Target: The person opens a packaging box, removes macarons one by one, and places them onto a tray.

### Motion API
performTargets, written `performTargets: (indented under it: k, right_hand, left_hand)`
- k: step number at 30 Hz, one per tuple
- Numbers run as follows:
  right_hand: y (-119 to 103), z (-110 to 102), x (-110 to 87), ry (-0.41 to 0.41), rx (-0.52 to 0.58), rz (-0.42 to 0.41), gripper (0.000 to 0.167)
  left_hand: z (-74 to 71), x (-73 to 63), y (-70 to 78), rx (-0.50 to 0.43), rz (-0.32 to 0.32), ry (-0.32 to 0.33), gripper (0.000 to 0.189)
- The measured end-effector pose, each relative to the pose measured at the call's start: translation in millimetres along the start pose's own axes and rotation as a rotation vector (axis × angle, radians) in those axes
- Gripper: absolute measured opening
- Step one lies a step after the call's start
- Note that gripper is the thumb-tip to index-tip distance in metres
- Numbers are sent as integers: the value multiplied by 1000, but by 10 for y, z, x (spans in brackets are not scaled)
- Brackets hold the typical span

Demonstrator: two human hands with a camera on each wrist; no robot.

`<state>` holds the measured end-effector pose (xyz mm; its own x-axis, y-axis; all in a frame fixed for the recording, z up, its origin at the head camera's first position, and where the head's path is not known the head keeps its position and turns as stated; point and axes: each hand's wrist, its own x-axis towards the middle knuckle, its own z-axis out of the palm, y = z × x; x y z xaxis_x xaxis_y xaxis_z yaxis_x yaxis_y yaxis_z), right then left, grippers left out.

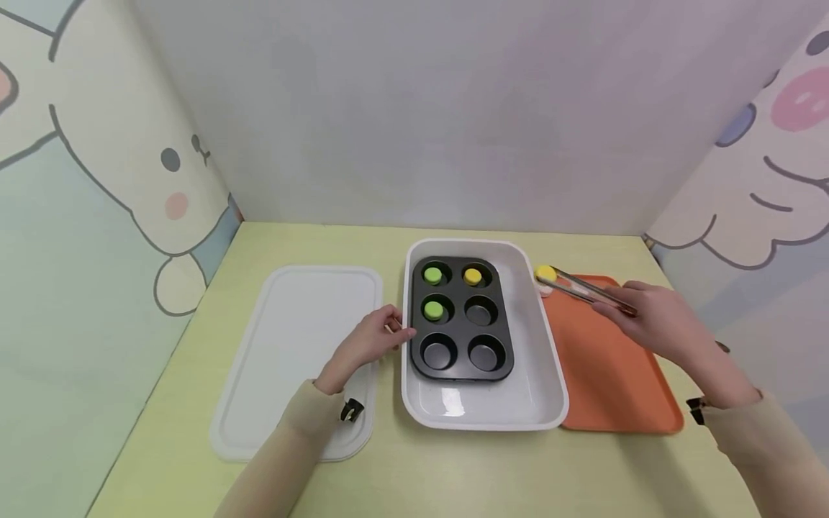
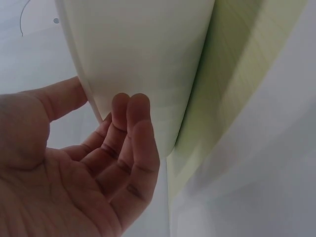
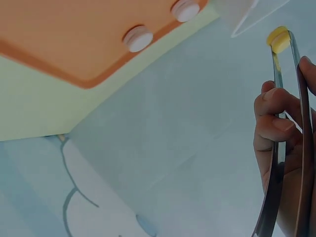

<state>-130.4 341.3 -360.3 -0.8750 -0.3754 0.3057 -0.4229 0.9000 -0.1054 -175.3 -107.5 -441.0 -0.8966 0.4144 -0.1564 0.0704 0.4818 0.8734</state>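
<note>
Near the orange tray's far left corner, my right hand [image 1: 654, 316] holds metal tongs [image 1: 599, 293]. Their tips pinch a yellow macaron [image 1: 546, 273], raised above the tray in the right wrist view. My left hand [image 1: 372, 337] grips the left rim of a white plastic bin [image 1: 537, 388]; its thumb lies over the rim and its curled fingers are at the outer wall. Inside the bin sits a dark muffin tin [image 1: 462, 329]. Two green macarons [image 1: 433, 310] occupy its far and middle left cups, and another yellow macaron [image 1: 473, 277] its far right cup.
The orange tray [image 1: 609, 374] lies right of the bin, with pale macarons [image 3: 138, 39] along its far edge. A white lid-like tray [image 1: 298, 345] lies on the left, under my left forearm. Walls close off the table's back and sides.
</note>
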Motion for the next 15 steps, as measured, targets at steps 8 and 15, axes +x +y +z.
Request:
performTargets:
  k: [8, 15]
  right_hand:
    - [247, 28, -300, -10, -1, 50, 11]
    - [432, 156, -572, -80, -27, 142, 26]
  left_hand:
    - [-11, -15, -1, -9, -4, 3, 25]
    - [-3, -3, -12, -3, -7, 2, 26]
